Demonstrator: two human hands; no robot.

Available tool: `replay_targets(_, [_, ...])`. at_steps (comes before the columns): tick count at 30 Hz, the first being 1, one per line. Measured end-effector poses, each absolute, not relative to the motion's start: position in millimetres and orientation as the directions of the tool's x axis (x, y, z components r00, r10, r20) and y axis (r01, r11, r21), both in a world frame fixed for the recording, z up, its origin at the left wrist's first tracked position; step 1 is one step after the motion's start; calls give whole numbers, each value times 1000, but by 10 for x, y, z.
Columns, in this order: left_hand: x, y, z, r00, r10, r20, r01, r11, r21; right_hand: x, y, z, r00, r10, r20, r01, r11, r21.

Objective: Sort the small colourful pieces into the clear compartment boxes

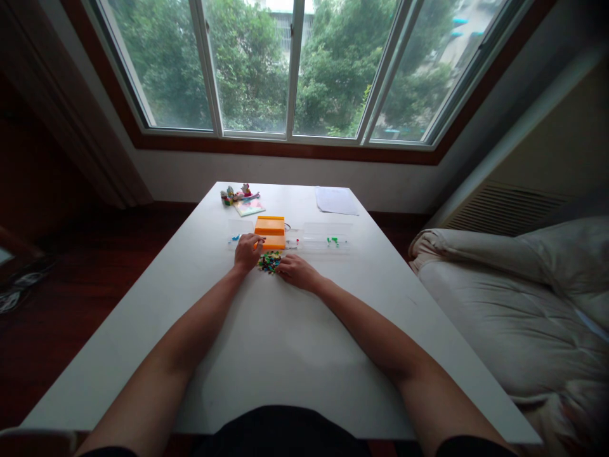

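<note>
While hands (299,272) flank pieces (269,262), the rightmost clear case (328,230) stretches sideways.

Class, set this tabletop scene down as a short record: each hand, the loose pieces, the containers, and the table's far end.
Left hand: left hand by the orange box; grip unclear
Right hand: right hand, fingers at the pile's right side; grip unclear
Loose pieces: multicolored pile on the white table, nearer the person than the orange box
Right-side clear container: clear plastic box with green pieces
Far end: small figurines, left; white paper, right
</note>
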State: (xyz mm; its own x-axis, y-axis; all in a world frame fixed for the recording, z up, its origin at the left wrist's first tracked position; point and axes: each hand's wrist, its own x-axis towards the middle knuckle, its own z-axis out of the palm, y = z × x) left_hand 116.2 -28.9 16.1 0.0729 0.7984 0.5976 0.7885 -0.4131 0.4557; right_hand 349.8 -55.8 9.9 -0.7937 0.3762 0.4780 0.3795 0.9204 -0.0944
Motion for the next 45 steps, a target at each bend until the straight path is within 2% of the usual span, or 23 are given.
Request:
replay_targets(10, [1174, -284, 157, 85, 803, 589, 793, -412, 448, 3478, -563, 99, -799, 357, 484, 383, 922, -48])
replay_targets(34, [1180, -281, 161, 90, 810, 579, 785, -416, 460, 3482, -537, 92, -768, 383, 513, 359, 921, -151])
replay_targets(45, [1189, -298, 174, 89, 817, 570, 788, -408, 462, 3492, -503, 85, -786, 383, 486, 364, 921, -137])
